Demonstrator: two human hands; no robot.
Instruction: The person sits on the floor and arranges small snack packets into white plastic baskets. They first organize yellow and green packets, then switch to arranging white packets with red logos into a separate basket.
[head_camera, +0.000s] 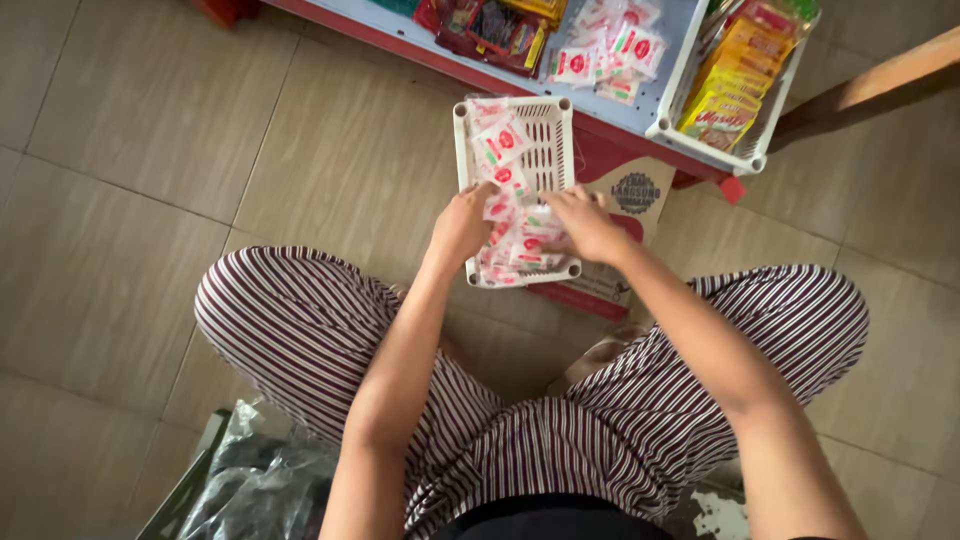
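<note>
The person squats on the tiled floor, knees wide. At twelve o'clock runs a low shelf with a tray of yellow packets. Before it a white basket rests on a carton. Both hands lie in its near half: left hand flat on the sachets, right hand pinching some. Better, I think, to spread them evenly toward the far end.
</note>
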